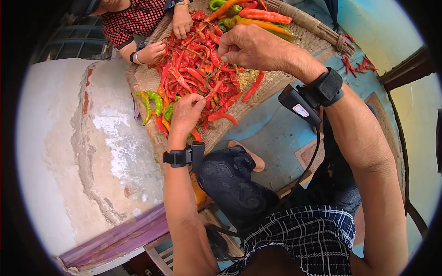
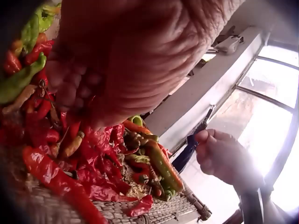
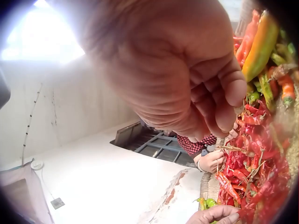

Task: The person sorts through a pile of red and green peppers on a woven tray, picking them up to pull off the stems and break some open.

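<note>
red chillies (image 1: pixel 179 77) heaped on woven matting (image 1: pixel 136 82) look light and fragile, best held near the stalk, the left hand (image 1: pixel 185 116) pinching one, the right hand (image 1: pixel 256 47) curled above, visibly holding nothing

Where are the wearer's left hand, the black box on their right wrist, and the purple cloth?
Left hand (image 1: pixel 185 112): head view, back of the hand.
Black box (image 1: pixel 290 98): head view, its casing.
Purple cloth (image 1: pixel 115 239): head view, middle of the strip.

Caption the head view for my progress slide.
Left hand at the near side of a heap of red peppers on a woven mat, right hand raised, fingers curled.
</note>
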### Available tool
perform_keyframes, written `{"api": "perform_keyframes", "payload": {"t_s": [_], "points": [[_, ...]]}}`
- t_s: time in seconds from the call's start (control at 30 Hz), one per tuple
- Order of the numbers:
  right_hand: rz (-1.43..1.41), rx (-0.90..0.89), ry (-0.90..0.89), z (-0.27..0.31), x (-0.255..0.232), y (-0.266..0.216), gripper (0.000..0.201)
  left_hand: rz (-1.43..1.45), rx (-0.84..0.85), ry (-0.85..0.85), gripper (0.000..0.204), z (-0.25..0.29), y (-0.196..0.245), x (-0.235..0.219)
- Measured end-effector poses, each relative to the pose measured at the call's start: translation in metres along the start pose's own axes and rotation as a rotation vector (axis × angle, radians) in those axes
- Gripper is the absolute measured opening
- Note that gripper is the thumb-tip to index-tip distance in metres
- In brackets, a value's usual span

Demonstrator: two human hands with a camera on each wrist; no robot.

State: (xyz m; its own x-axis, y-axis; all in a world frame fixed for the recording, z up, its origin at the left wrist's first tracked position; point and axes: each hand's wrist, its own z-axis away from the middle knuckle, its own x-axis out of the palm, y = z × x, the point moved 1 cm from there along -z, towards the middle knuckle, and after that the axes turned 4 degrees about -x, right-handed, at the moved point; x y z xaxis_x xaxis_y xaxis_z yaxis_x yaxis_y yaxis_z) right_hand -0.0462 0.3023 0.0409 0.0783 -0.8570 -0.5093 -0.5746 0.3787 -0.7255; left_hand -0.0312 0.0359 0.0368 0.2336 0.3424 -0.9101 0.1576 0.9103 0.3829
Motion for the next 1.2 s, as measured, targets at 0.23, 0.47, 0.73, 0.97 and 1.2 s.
{"api": "perform_keyframes", "payload": {"t_s": [0.23,0.47,0.73,0.97,1.2], "points": [[-0.002,0.017,0.006,-0.002,0.004,-0.002,0.013,0.633,-0.147,0.699,0.029,-0.025,-0.016,-0.049],[0.020,-0.017,-0.026,-0.007,0.009,-0.001,0.014,0.292,0.088,0.000,0.023,-0.025,0.032,0.027],[0.078,0.019,-0.066,-0.005,0.014,0.012,0.013,0.034,0.110,-0.056,0.018,-0.030,0.050,0.052],[0.144,0.004,-0.084,-0.001,0.007,0.025,0.014,0.811,0.005,0.080,0.029,-0.031,0.014,-0.005],[0.209,0.056,-0.157,0.000,0.010,0.027,0.014,0.435,0.021,0.442,0.025,-0.022,0.023,-0.003]]}}
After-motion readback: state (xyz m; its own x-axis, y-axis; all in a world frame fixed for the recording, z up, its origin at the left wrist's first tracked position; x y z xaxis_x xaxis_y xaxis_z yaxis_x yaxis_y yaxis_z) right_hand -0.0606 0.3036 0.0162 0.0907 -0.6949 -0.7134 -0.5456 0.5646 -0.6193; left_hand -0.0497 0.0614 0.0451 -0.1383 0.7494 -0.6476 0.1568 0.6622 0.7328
